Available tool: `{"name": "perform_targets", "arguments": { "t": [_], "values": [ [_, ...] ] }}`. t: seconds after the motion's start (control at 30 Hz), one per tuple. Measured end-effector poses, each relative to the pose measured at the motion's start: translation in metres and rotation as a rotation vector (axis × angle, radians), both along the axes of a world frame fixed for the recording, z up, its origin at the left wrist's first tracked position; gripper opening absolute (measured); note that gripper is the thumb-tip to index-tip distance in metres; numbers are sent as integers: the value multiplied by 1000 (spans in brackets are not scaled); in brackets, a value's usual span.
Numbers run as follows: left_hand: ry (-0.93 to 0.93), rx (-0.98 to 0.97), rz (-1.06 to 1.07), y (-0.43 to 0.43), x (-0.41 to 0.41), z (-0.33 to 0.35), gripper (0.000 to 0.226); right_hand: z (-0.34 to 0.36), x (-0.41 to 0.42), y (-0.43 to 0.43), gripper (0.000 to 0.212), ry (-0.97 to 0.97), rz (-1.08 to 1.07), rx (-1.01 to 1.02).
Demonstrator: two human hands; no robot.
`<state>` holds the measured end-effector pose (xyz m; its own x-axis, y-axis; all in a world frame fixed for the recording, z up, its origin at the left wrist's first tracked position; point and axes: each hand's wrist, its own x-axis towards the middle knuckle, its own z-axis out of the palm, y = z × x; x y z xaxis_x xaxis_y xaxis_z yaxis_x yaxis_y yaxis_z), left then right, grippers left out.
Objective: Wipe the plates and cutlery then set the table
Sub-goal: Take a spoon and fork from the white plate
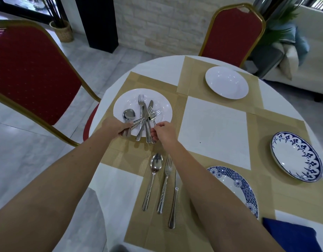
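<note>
A white plate [157, 96] on a beige placemat carries a pile of forks, knives and spoons [145, 113]. My left hand [115, 126] grips the handles of some of that cutlery at the plate's near rim. Just right of it, my right hand [163, 131] pinches the handle of one fork from the pile. Nearer to me a spoon [153, 176], a fork [165, 184] and a knife [174, 200] lie side by side on another placemat, left of a blue patterned plate [237, 180].
A second white plate [226, 82] sits at the far side and a blue-rimmed white plate [296, 159] at the right. A blue cloth [291, 233] lies at the near right edge. Red chairs stand at the left [29, 73] and far side [235, 31].
</note>
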<state>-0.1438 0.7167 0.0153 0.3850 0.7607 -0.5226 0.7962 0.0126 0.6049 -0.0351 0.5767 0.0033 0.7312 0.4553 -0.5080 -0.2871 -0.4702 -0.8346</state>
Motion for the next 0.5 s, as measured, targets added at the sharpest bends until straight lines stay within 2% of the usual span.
{"name": "perform_targets", "arguments": {
  "t": [0.17,0.4,0.5],
  "values": [
    [-34,165,18,-1,-4,5,30,5,1,-4,12,-15,11,-29],
    [-85,219,168,-3,-12,36,40,34,-5,-12,17,-62,-13,-16],
    [-211,163,185,-8,-7,57,37,52,-9,-22,18,-100,-47,9]
  ]
}}
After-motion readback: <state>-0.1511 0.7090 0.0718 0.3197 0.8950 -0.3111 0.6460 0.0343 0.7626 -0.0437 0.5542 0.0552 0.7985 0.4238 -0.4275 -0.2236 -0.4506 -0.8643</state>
